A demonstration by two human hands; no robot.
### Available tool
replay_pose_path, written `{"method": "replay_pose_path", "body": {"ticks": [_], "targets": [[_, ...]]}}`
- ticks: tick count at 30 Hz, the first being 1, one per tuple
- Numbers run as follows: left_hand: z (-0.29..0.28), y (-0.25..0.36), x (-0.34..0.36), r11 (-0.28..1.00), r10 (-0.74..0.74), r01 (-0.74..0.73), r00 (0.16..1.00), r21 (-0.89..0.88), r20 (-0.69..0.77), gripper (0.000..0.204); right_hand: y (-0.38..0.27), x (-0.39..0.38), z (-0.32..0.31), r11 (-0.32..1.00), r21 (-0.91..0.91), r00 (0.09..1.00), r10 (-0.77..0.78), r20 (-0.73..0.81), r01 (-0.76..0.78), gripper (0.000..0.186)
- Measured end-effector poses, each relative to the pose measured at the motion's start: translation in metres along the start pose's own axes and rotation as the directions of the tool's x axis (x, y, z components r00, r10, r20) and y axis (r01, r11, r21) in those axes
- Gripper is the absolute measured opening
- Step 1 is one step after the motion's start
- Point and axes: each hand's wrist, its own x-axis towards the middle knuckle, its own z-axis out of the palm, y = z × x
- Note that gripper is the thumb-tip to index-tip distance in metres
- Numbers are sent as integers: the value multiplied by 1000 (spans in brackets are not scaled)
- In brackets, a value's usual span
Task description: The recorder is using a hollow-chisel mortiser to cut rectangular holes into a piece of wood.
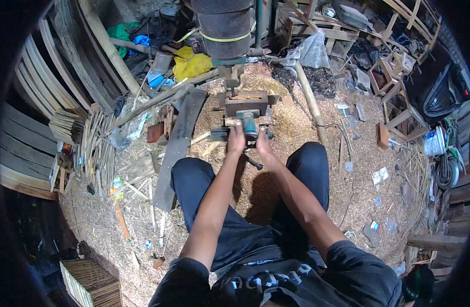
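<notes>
In front of my knees stands a teal-green machine vise [249, 124] with a screw handle [254, 163] pointing toward me. Between its jaws sits a brown wooden block [243, 104], which has a paler groove along its top. My left hand [236, 139] presses against the vise's left side, and my right hand [263, 141] is against its right side; some fingertips are hidden. Above the block's left part hangs the bit [233, 92] of a drill machine [226, 31] with a dark cylindrical body. Whether the bit touches the wood cannot be made out.
Wood shavings cover the ground. A dark plank [178, 148] lies left of the vise, and a pole [311, 102] lies to its right. Thin wood strips [91, 148] are heaped at the left; wooden frames [399, 97] stand at the right. A yellow sack [191, 64] lies behind.
</notes>
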Motion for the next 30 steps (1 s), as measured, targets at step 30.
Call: {"method": "replay_pose_path", "body": {"ticks": [30], "targets": [[0, 2, -25, 954, 277, -293, 941, 57, 193, 59, -39, -41, -17, 999, -30, 996, 6, -91, -9, 64]]}}
